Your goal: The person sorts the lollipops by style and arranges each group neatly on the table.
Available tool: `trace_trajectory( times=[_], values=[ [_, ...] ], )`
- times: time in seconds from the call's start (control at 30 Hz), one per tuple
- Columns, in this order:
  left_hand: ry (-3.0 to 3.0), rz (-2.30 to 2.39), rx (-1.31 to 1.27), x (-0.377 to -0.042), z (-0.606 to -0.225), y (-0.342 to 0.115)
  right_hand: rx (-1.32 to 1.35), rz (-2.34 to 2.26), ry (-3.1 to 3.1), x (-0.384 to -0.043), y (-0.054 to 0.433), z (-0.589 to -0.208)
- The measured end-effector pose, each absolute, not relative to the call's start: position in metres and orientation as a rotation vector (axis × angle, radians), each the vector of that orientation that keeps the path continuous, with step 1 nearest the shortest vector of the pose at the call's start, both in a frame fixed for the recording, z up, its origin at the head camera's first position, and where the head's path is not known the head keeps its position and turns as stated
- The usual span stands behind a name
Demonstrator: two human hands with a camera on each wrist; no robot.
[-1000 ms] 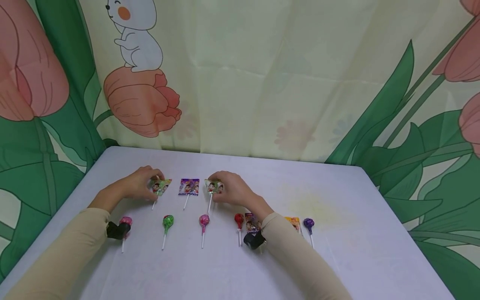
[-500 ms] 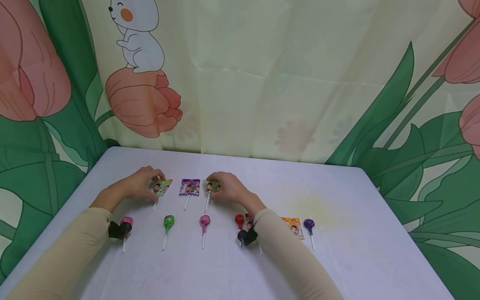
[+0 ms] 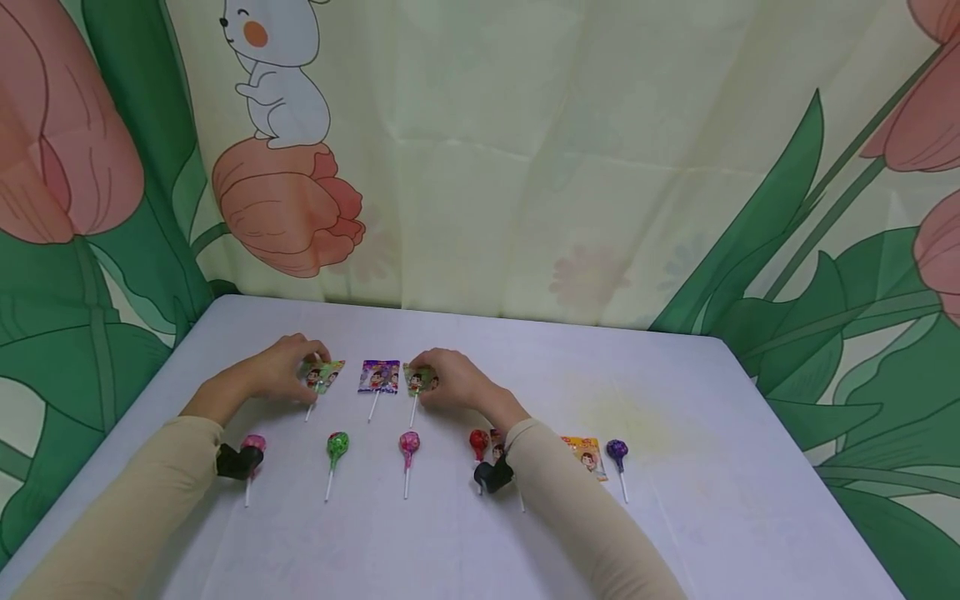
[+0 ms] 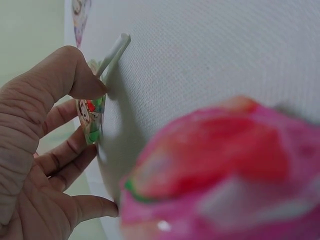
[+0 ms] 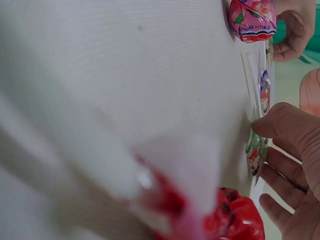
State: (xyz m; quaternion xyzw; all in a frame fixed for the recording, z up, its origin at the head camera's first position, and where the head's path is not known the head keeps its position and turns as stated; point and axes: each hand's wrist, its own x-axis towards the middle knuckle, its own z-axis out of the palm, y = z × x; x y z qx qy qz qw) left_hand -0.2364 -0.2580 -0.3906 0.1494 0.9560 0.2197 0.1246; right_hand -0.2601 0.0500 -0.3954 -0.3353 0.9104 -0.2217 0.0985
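Note:
In the head view my left hand (image 3: 288, 371) holds a flat lollipop in a green wrapper (image 3: 325, 379) at the table's back left, thumb and fingers at the wrapper's edges. Its white stick (image 4: 116, 52) shows past the thumb in the left wrist view. My right hand (image 3: 459, 383) holds a second green-wrapped flat lollipop (image 3: 415, 377) by its right side, the stick pointing toward me. Between the hands lies a purple-wrapped flat lollipop (image 3: 378, 377), close to the right-hand one. The right wrist view shows the thumb and fingers around that green wrapper (image 5: 256, 152).
A front row of round lollipops includes a green one (image 3: 337, 446), a pink one (image 3: 408, 443), a red one (image 3: 478, 442) and a purple one (image 3: 617, 451). An orange-wrapped flat lollipop (image 3: 587, 454) lies near my right sleeve. Another pink one (image 3: 256, 442) is partly behind the left wrist camera.
My right hand has shifted a little left with its green lollipop, nearer to the purple-wrapped one. The orange wrapper shows more beside the sleeve. My left hand stays in place.

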Motion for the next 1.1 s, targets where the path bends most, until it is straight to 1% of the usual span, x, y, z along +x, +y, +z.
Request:
trace_trajectory(
  times=[0.3, 0.53, 0.8, 1.1],
  values=[
    [2.78, 0.649, 0.462, -0.236, -0.391, -0.258, -1.021, -0.633, 2.687, -0.257, 0.052, -0.395],
    [2.79, 0.643, 0.469, -0.237, -0.393, -0.258, -0.995, -0.586, 2.719, -0.247, 0.058, -0.391],
    [2.793, 0.625, 0.462, -0.235, -0.389, -0.257, -0.962, -0.652, 2.722, -0.233, 0.072, -0.378],
    [2.792, 0.628, 0.457, -0.237, -0.392, -0.258, -1.008, -0.7, 2.719, -0.221, 0.089, -0.373]
  ],
)
